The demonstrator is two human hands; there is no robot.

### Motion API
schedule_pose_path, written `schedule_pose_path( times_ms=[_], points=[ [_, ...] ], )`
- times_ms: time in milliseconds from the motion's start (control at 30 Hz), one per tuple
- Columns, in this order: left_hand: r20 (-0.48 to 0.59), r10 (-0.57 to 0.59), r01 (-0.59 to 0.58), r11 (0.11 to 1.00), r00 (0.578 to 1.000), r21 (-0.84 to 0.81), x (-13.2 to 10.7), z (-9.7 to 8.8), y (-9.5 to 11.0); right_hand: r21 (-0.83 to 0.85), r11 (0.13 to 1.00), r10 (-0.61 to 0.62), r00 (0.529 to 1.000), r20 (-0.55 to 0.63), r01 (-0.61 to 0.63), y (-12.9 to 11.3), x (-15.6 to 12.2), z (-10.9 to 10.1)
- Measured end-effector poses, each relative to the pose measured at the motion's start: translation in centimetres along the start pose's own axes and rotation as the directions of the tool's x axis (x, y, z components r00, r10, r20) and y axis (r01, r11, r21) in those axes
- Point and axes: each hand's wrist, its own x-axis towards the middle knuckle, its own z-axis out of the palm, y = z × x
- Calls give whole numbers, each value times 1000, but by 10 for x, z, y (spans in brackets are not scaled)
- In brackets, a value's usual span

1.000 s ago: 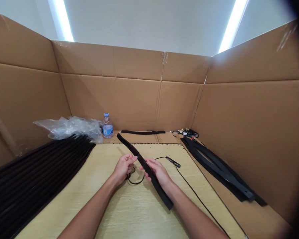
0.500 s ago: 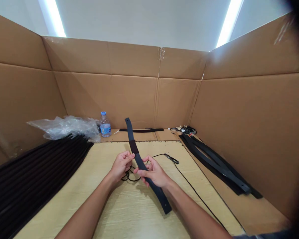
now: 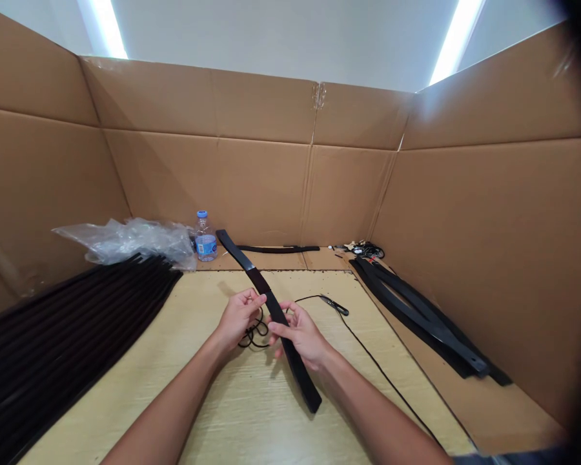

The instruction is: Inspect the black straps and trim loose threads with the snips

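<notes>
simply a long flat black strip [image 3: 303, 380]

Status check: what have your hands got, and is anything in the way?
Left hand and right hand both gripping black strip, held at a slant. Thin black cord looped beside left hand.

Matt rubber strip [image 3: 303, 381], corrugated cardboard wall [image 3: 252, 187], wood-grain tabletop [image 3: 184, 303]
</notes>
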Motion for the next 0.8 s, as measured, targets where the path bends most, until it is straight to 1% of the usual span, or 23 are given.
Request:
schedule_pose_path(
  times_ms=[100, 167, 267, 367, 533, 667, 733, 800],
  points=[
    [-20, 10, -10, 1000, 1000, 4, 2, -3, 0, 40, 999, 7, 999, -34, -5, -1, 1, 0],
    [-51, 19, -18, 1000, 999, 10, 3, -4, -2, 100, 995, -1, 997, -71, 9, -1, 2, 0],
    [-69, 21, -20, 999, 997, 25, 5, -4, -5, 145, 989, 24, 995, -100, -9, -1, 3, -1],
    [-28, 5, -4, 1000, 1000, 26, 4, -3, -7, 108, 992, 66, 996, -62, -59, -4, 1, -3],
    [64, -12, 11, 1000, 998, 11, 0, -2, -3, 47, 994, 96, 990, 101, -101, -13, -8, -2],
    [95, -25, 24, 1000, 995, 4, -1, -2, 1, -53, 994, 95, 993, 65, -92, -14, -8, -3],
    [93, -24, 23, 1000, 995, 8, -1, -3, 1, -114, 991, 73, 996, 47, -67, -12, -5, -5],
    [82, -20, 19, 1000, 996, 18, 1, -5, 0, -137, 990, 48, 998, 47, -41, -10, -1, -7]
  ],
)
